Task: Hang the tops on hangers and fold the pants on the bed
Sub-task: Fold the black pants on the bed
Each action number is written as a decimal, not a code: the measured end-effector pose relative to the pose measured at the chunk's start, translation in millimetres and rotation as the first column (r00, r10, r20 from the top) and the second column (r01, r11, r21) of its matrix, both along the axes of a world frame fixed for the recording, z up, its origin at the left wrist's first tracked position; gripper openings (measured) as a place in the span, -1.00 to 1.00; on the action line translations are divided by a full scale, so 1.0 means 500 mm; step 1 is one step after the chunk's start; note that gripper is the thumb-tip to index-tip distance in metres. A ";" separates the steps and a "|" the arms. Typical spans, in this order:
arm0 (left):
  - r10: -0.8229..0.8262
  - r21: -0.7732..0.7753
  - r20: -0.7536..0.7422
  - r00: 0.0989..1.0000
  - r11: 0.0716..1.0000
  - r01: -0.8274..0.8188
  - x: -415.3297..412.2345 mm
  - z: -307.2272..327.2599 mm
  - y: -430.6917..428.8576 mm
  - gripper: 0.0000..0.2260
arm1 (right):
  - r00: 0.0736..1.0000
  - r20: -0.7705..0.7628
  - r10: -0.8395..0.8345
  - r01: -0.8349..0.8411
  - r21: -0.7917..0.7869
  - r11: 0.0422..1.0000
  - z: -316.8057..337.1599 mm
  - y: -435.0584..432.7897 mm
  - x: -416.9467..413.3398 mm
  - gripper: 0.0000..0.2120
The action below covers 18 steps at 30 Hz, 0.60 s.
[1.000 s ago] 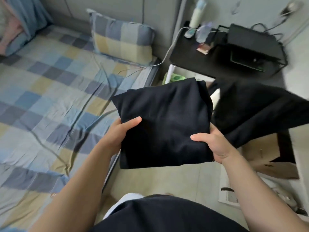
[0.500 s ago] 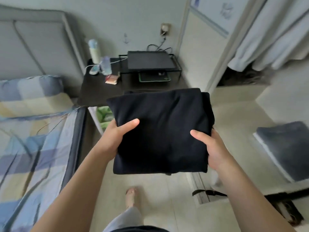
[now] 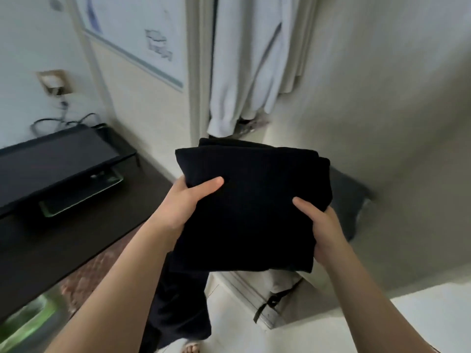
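Black folded pants (image 3: 254,217) held in mid-air between both hands. Left hand (image 3: 182,203) grips left edge, thumb on top. Right hand (image 3: 325,231) grips right edge, thumb on top. Dark desk (image 3: 122,225) left of left hand. White curtain (image 3: 242,72) beyond hands.

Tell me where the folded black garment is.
In the head view's centre, the garment is held between the left hand and right hand, right of the black desk, below the hanging white cloth.
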<state>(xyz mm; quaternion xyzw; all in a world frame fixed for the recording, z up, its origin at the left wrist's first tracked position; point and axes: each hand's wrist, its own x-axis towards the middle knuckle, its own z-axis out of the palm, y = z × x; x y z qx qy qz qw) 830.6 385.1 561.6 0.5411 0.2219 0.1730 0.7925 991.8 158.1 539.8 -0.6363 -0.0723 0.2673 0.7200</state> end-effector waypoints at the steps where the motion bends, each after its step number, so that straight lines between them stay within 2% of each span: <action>1: -0.032 -0.002 -0.009 0.999 0.999 0.032 0.045 -0.003 0.012 -0.52 | 0.998 -0.008 -0.057 0.057 -0.010 0.998 -0.004 0.002 0.021 -0.44; 4: -0.081 -0.015 -0.031 0.996 0.997 0.080 0.174 -0.018 0.029 -0.54 | 0.975 -0.034 -0.219 0.217 -0.063 0.974 -0.024 0.007 0.083 -0.41; 9: -0.146 0.004 -0.083 0.986 0.989 0.147 0.357 -0.059 0.033 -0.59 | 0.922 -0.076 -0.381 0.370 -0.127 0.920 -0.070 0.026 0.201 -0.45; 12: -0.146 0.019 -0.120 0.982 0.989 0.150 0.450 -0.094 0.039 -0.51 | 0.896 -0.120 -0.427 0.410 -0.141 0.901 -0.109 0.041 0.286 -0.46; 15: -0.167 0.034 -0.157 0.973 0.984 0.174 0.537 -0.132 0.043 -0.66 | 0.877 -0.192 -0.440 0.413 -0.166 0.896 -0.153 0.048 0.368 -0.48; 18: -0.172 0.040 -0.225 0.959 0.982 0.185 0.609 -0.180 0.049 -0.66 | 0.849 -0.260 -0.461 0.415 -0.213 0.885 -0.202 0.051 0.435 -0.43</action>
